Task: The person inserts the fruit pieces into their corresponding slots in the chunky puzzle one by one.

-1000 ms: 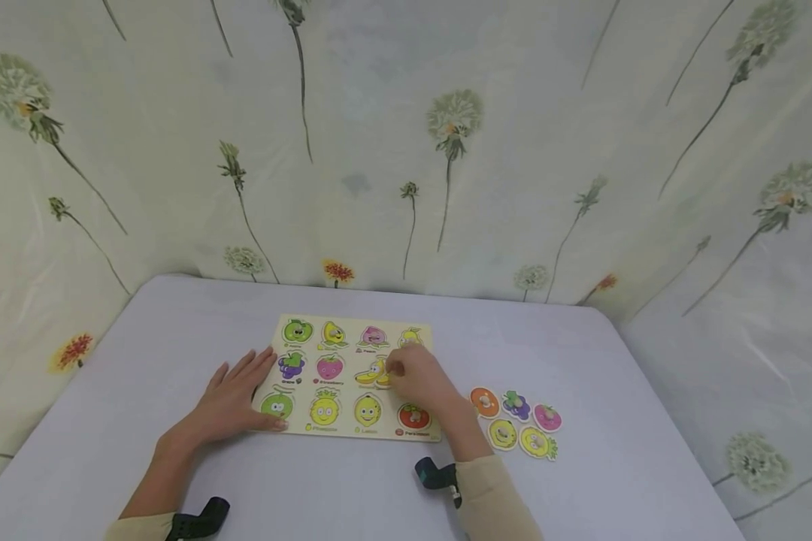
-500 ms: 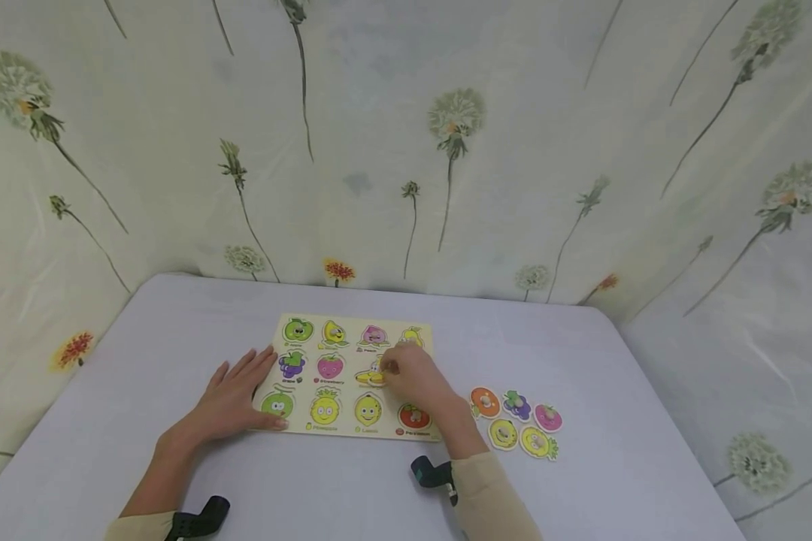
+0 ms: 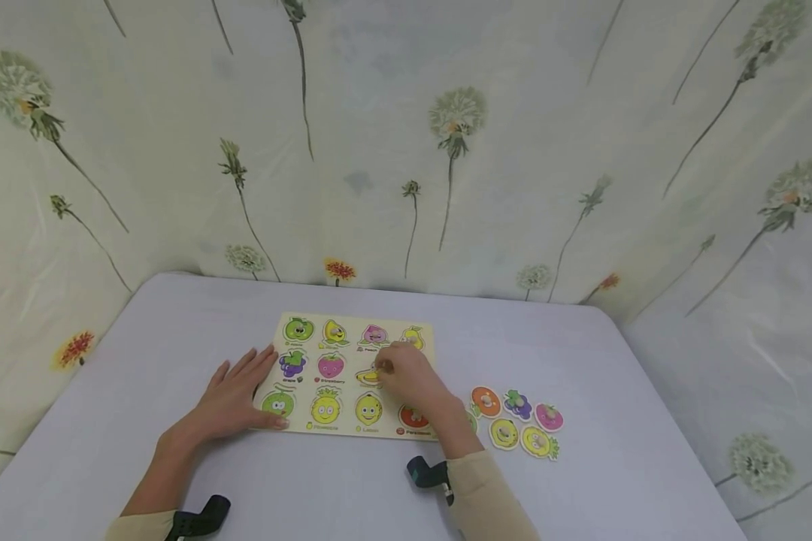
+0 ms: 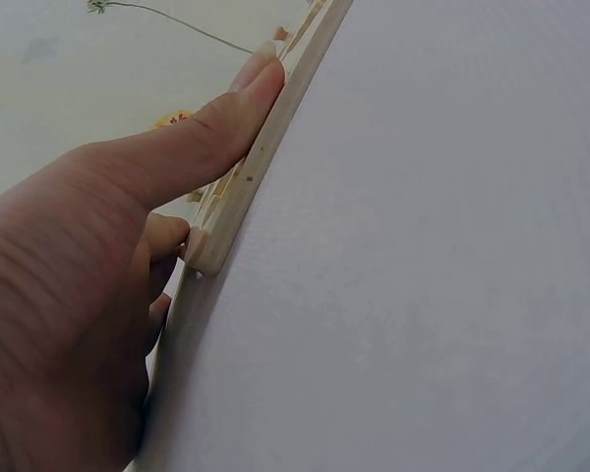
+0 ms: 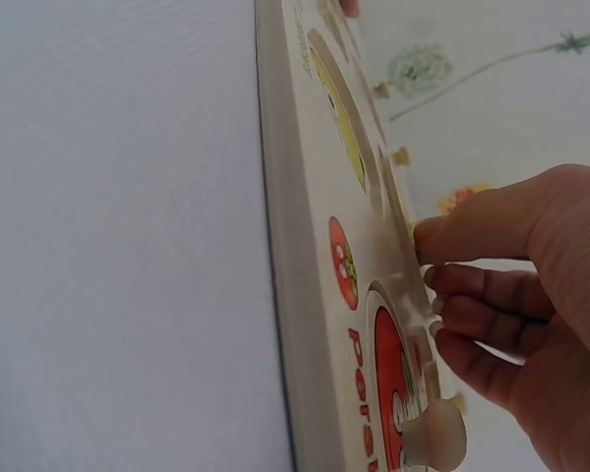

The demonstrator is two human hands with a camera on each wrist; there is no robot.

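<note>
My left hand rests at the left end of a wooden fruit puzzle board, fingers spread along that edge. Its thumb presses on the board's front edge in the left wrist view. Over the board's middle row, my right hand pinches at the banana puzzle piece, its fingertips covering the right part. The knob between those fingers is hidden. Close to the right hand in the right wrist view are the red persimmon picture and a pale knob.
Right of the board lie several knobbed pieces: an orange one, grapes, a pink one, a yellow round one and a pineapple. A green piece is partly behind the right wrist. Floral cloth hangs behind the white table.
My right hand has shifted slightly left over the banana, covering more of it, and more of the pear shows. The left hand and the loose pieces have stayed in place.
</note>
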